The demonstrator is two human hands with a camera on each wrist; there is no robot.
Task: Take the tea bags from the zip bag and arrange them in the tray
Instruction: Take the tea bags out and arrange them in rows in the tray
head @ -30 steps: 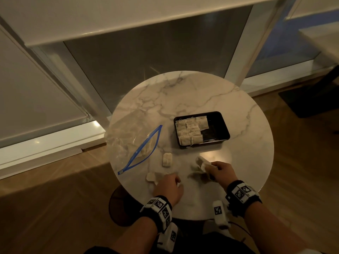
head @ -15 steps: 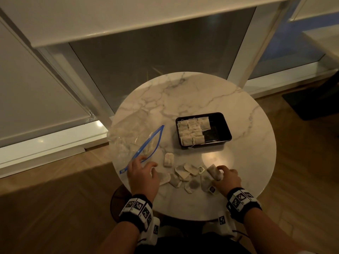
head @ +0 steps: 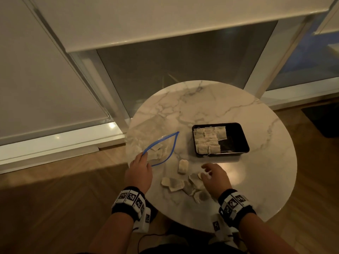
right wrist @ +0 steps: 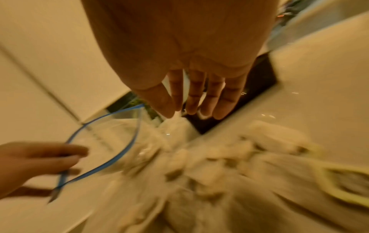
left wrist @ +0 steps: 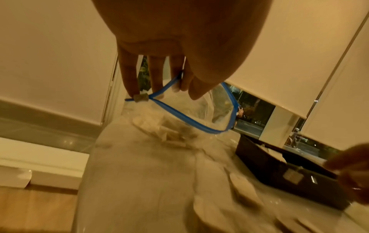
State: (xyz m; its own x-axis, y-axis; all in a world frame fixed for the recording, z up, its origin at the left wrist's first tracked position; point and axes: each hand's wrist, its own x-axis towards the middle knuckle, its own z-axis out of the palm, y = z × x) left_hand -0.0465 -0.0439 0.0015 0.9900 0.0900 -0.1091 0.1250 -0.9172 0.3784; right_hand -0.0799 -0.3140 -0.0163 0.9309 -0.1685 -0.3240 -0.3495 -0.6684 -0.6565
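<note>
Fingers (left wrist: 127, 82) of the left hand (head: 138, 171) pinch the blue zip rim of the zip bag (head: 156, 143) near its slider corner, lifting the mouth so it gapes toward the tray (head: 242, 136). The right hand (head: 215, 177) hangs over the loose tea bags (head: 183, 184) scattered on the near part of the counter (head: 266, 173), its fingers spread and relaxed, holding nothing; the right wrist view is blurred, so any contact with a bag cannot be told.

A few tea bags show through the clear film inside the zip bag. The black tray stands well beyond the loose pile, its left part filled with rows of tea bags and its right part bare.

The risks, as I judge them:
- The zip bag is thin and held at one corner only, and part of it seems to overhang the counter's left edge. A tug could drag it off or spill the remaining bags to the floor.
- The loose pile overlaps, with strings and tags tangled. Lifting one bag may drag a neighbour along.
- Thin paper bags could tear under a hard pinch.
- Dropping a bag carelessly into the tray could disturb the neat rows already laid.
</note>
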